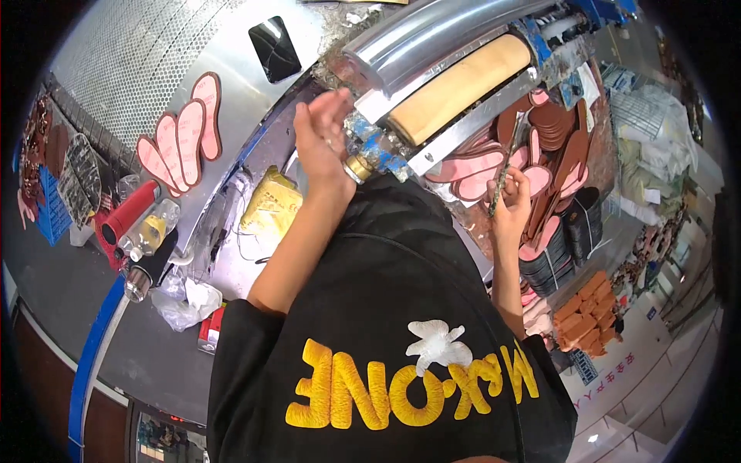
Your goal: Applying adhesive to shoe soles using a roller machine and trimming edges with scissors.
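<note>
My left hand (320, 139) is raised at the left end of a roller machine, fingers stretched out and nothing visible in them. Beside its wrist is a brass-coloured knob (358, 168). The machine's tan roller (461, 89) lies below a shiny metal cylinder (440, 38). My right hand (511, 207) pinches a thin, speckled stick (505, 158), tilted with its upper end away from me. Around that hand lie pink-faced insoles (477, 184) and a stack of brown insoles (553, 127). Several pink insoles (190, 143) lie fanned out on the metal surface at left.
A black phone (275, 50) rests on the metal surface. At left are a red cylinder (131, 210), a plastic bottle (154, 228) and a blue crate (52, 204). A yellow bag (270, 202) sits below the machine's edge. Orange-brown bundles (587, 312) are stacked at lower right.
</note>
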A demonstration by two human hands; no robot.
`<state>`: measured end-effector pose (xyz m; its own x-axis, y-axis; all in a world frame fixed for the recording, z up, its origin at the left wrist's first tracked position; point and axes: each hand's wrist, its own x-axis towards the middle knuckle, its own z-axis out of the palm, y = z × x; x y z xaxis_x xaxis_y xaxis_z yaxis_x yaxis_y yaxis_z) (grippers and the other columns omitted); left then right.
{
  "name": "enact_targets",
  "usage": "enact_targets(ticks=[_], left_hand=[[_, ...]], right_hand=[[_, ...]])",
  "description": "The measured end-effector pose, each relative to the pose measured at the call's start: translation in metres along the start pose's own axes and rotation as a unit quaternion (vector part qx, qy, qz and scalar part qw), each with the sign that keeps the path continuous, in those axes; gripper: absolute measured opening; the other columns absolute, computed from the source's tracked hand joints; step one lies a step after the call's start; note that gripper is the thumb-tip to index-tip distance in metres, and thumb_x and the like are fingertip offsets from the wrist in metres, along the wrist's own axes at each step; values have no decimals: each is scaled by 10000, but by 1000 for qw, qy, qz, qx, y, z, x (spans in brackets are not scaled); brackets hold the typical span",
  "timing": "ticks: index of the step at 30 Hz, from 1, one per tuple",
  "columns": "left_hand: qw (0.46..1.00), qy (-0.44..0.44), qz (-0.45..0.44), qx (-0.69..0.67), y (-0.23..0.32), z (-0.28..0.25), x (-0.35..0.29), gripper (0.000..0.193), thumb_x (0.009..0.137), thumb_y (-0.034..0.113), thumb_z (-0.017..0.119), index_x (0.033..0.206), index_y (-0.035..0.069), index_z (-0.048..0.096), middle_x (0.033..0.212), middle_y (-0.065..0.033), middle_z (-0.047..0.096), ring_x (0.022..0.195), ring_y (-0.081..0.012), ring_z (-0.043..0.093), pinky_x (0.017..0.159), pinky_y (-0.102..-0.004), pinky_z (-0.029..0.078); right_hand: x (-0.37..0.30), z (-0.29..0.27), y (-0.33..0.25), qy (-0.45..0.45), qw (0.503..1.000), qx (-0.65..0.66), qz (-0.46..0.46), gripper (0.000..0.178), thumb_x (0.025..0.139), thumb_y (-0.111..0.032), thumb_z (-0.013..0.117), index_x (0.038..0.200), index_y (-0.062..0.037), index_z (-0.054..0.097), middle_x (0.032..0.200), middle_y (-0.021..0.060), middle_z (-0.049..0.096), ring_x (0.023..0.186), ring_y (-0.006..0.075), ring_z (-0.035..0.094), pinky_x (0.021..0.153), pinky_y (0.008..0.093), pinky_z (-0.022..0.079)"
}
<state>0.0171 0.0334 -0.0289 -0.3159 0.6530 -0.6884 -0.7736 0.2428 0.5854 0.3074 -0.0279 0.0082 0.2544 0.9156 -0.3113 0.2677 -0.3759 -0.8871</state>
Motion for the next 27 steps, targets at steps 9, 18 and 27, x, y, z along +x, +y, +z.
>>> enact_targets(ticks=[9,18,27], left_hand=[[997,53,-20,-47,5,12,-18,468,918,560,498,826,115,610,644,13,531,492,-85,389,478,-246,304],[985,163,-40,42,2,9,-15,493,985,453,405,897,40,659,775,-9,620,735,-120,556,665,-267,400],[960,-79,132,234,-2,-16,12,190,980,221,526,950,54,610,783,35,516,699,-67,460,635,-241,338]], right_hand=[[28,-7,0,14,996,75,41,283,884,-24,701,1095,-49,514,804,-27,579,679,31,505,574,184,372],[41,-2,0,-45,995,29,80,226,876,-105,725,978,-48,531,762,-29,525,650,57,494,572,207,386],[10,26,-4,-85,987,137,9,222,920,-103,666,1061,-25,513,784,1,580,631,75,540,565,217,428]])
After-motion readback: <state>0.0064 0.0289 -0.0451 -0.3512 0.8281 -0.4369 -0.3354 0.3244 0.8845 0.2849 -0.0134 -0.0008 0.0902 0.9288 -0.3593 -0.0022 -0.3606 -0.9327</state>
